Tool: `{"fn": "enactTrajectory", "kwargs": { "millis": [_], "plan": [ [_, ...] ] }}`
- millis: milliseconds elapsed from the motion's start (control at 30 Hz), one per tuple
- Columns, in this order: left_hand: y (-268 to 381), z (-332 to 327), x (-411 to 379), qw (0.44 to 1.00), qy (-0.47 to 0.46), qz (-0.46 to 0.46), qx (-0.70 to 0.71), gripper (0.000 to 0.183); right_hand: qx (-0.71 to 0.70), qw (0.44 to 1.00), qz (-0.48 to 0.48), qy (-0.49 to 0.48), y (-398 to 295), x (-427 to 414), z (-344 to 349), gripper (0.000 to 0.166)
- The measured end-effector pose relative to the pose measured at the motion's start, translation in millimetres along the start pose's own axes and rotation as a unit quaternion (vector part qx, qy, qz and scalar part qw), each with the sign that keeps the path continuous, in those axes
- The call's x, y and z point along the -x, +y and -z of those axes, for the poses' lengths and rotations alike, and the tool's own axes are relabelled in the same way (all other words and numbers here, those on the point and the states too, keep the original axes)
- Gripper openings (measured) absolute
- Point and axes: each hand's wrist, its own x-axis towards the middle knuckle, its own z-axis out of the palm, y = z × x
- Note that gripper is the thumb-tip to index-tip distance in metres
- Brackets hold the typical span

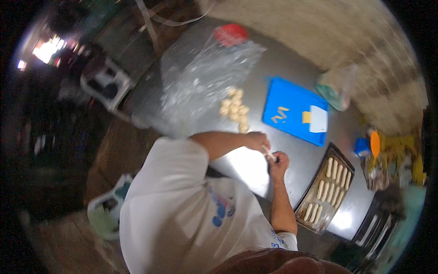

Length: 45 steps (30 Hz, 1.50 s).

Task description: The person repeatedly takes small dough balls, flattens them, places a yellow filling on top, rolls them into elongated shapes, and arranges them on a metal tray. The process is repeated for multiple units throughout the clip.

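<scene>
My left hand (257, 141) and my right hand (280, 164) are close together above a shiny metal table (294, 171). A slim pale object (269, 152) runs between them, gripped by the fingers of both. A dark spot shows at its end by my right hand; blur hides what exactly it is. Just beyond my left hand lies a cluster of pale dough balls (234, 105). To the right, a dark baking tray (312, 185) bears rows of dough sticks (330, 191). A blue plastic tray (291, 94) holds pale strips (280, 114), a yellow block (306, 117) and a white sheet (318, 119).
Crumpled clear plastic (202, 82) spreads over the table's left part, near a red round object (230, 34). A plastic bag (337, 89) leans by the wall (342, 37). At the right stand a blue container (362, 147) and an orange disc (375, 144). A white plastic chair (106, 82) is at left.
</scene>
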Motion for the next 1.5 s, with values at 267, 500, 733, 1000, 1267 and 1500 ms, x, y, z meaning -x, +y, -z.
{"fn": "enactTrajectory", "kwargs": {
  "millis": [267, 500, 733, 1000, 1267, 1500],
  "plan": [
    [18.3, -31.5, 8.5, 0.992, 0.125, -0.026, -0.012, 0.037, 0.136, 0.989, 0.035, 0.046, -2.0, 13.7, 1.6, 0.033],
    [22.7, -34.5, 10.9, 0.987, 0.153, 0.054, -0.007, 0.035, 0.170, 0.984, -0.020, 0.052, -11.2, 12.2, -6.0, 0.029],
    [26.6, -7.1, 39.2, 1.000, 0.017, -0.009, -0.008, 0.035, 0.128, 0.992, -0.002, 0.017, -20.8, 12.2, 3.5, 0.029],
    [24.4, -11.6, 33.3, 0.994, 0.091, 0.002, -0.064, 0.035, 0.166, 0.986, 0.004, 0.027, -15.3, 11.6, 3.1, 0.036],
    [20.5, -24.2, 28.7, 0.987, 0.149, -0.016, -0.053, 0.036, 0.200, 0.978, -0.007, 0.065, -23.6, 7.5, -3.6, 0.037],
    [25.2, -16.5, 36.8, 0.995, 0.097, -0.023, -0.026, 0.027, 0.165, 0.986, 0.015, 0.030, -14.9, 10.5, 1.8, 0.033]
  ]
}}
